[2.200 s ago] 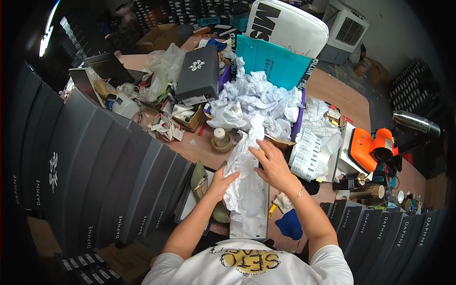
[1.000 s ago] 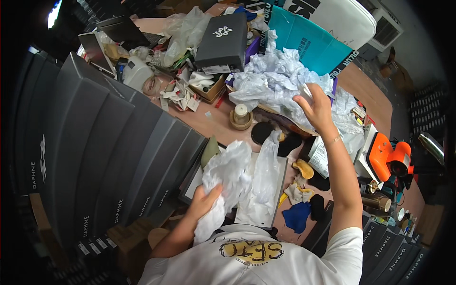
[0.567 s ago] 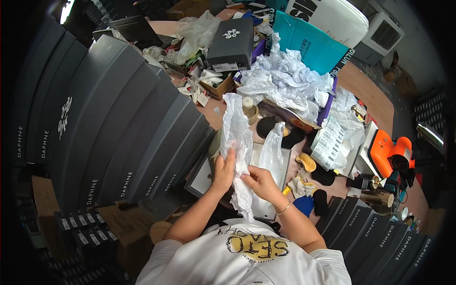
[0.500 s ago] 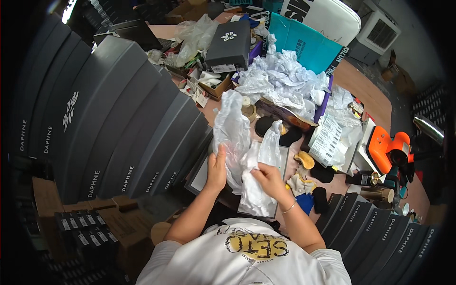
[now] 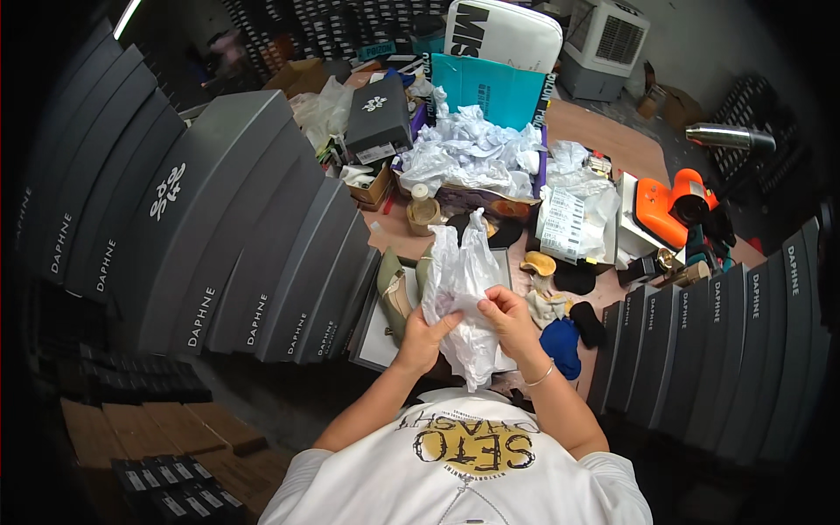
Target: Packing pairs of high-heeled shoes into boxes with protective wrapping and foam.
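Just on the near side of the purple box (image 5: pixel 542 166), my ref. pt for everything, I've got a length of white tissue paper (image 5: pixel 464 289) up betw. both hands, crumpled, w/ its lower end hanging toward the wearer's white shirt (image 5: pixel 359 490). L hand (image 5: pixel 422 343) has thumb & fingers closed on the paper's left side; R hand (image 5: pixel 512 325) pinches its right side, thumb in front. Neither is spread.

Nearer than the purple box & a bit left, I see green shoes (image 5: pixel 396 296) in a grey open box (image 5: pixel 366 353), one of them partly hidden behind the paper. Betw. these and the purple box stands a beige jar (image 5: pixel 423 210).

Inside the purple box: a heap of crumpled paper (image 5: pixel 477 144), w/ a teal flap (image 5: pixel 490 92) rising at its far side & a big white case (image 5: pixel 516 37) behind that.

Left of the purple box: a dark lidded box (image 5: pixel 378 118), then a small brown carton (image 5: pixel 372 188) nearer me. Further left, a row of grey shoeboxes (image 5: pixel 227 219).

Right of the purple box: a label sheet (image 5: pixel 562 226), then an orange device (image 5: pixel 662 210). Nearer & right of it, on the tabletop (image 5: pixel 604 131): a yellowish pad (image 5: pixel 537 263) & blue cloth (image 5: pixel 560 350). Beyond it, far right: a boxy unit w/ dark grille (image 5: pixel 608 44).
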`<state>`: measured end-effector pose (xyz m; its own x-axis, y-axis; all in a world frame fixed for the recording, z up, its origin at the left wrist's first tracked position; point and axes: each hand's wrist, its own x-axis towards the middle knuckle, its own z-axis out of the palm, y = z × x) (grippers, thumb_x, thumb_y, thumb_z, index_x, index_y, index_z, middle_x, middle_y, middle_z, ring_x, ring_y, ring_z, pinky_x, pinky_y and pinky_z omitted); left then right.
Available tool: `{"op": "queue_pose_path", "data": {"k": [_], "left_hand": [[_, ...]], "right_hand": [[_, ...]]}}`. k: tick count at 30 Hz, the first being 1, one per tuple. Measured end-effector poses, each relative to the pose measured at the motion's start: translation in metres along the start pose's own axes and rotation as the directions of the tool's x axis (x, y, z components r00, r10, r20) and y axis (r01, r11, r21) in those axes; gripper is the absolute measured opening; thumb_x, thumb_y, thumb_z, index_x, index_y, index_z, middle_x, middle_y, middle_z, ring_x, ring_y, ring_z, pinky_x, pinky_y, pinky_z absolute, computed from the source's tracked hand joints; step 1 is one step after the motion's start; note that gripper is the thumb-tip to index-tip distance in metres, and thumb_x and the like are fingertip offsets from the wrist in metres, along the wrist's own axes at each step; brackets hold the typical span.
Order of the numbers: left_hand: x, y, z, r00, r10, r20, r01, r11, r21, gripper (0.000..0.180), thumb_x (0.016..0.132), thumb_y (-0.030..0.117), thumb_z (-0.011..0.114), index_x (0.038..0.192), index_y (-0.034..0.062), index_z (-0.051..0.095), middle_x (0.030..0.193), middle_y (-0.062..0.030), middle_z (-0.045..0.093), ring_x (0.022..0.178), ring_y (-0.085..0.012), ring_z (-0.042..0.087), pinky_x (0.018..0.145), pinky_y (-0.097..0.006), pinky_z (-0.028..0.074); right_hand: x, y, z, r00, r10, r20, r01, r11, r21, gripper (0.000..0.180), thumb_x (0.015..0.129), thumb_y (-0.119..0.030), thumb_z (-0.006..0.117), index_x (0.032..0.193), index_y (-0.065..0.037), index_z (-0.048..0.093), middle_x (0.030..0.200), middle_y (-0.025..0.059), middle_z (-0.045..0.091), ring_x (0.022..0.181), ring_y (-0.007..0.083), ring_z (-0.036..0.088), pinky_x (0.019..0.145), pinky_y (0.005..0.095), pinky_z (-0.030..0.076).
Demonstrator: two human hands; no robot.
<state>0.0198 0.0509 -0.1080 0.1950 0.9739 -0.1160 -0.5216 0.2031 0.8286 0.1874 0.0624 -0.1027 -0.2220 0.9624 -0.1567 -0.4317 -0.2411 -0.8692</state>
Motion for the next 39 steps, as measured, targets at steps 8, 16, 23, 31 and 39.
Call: {"op": "queue_pose_path", "data": {"k": [8,16,23,31,39], "left_hand": [[-0.028,0.008,-0.056,0.996,-0.086,0.015,0.084,0.993,0.088,0.027,0.092,0.017,0.062,0.113,-0.0004,0.058,0.104,-0.004,0.062,0.095,-0.0114,0.056,0.085,-0.027,0.045],[-0.052,0.025,-0.086,0.936,-0.073,0.345,-0.062,0.929,0.365,0.04,0.097,0.031,0.051,0.119,-0.0026,0.052,0.113,-0.0081,0.059,0.101,-0.0138,0.057,0.089,-0.029,0.045],[-0.047,0.034,-0.104,0.966,-0.258,-0.021,0.249,0.95,-0.188,0.031,0.096,0.024,0.051,0.109,-0.0028,0.059,0.105,-0.0081,0.064,0.095,-0.0148,0.061,0.086,-0.03,0.047],[-0.055,0.04,-0.091,0.926,-0.268,0.265,0.315,0.936,-0.154,0.04,0.095,0.024,0.052,0.125,-0.003,0.05,0.119,-0.0098,0.059,0.105,-0.018,0.058,0.095,-0.032,0.042],[-0.058,0.016,-0.084,0.911,-0.329,0.248,0.317,0.944,0.087,0.031,0.092,0.015,0.061,0.117,-0.0019,0.057,0.109,-0.0057,0.063,0.099,-0.0117,0.057,0.089,-0.028,0.044]], "right_hand": [[-0.033,0.021,0.047,0.997,0.039,-0.06,-0.056,0.945,-0.324,0.024,0.088,-0.015,0.065,0.106,0.0,0.062,0.084,-0.0013,0.06,0.068,0.0044,0.049,0.061,0.0186,0.042],[-0.039,0.077,0.097,0.984,-0.115,-0.137,0.057,0.928,-0.369,0.018,0.09,-0.005,0.058,0.106,0.002,0.061,0.091,-0.0015,0.062,0.081,0.0045,0.056,0.071,0.0203,0.046],[-0.045,0.076,0.095,0.949,-0.154,-0.273,0.02,0.898,-0.439,0.012,0.09,-0.011,0.063,0.092,0.0,0.06,0.077,-0.0047,0.056,0.071,0.0023,0.048,0.062,0.0183,0.039],[-0.047,0.076,0.1,0.986,0.048,-0.158,-0.056,0.997,-0.049,0.039,0.083,-0.009,0.071,0.118,0.0,0.056,0.109,0.0056,0.062,0.102,0.0134,0.057,0.089,0.0288,0.045],[-0.062,0.058,0.069,0.951,-0.15,-0.27,0.133,0.988,-0.08,0.031,0.085,-0.009,0.068,0.114,-0.001,0.058,0.103,0.005,0.065,0.093,0.0116,0.059,0.081,0.0271,0.049]]}}
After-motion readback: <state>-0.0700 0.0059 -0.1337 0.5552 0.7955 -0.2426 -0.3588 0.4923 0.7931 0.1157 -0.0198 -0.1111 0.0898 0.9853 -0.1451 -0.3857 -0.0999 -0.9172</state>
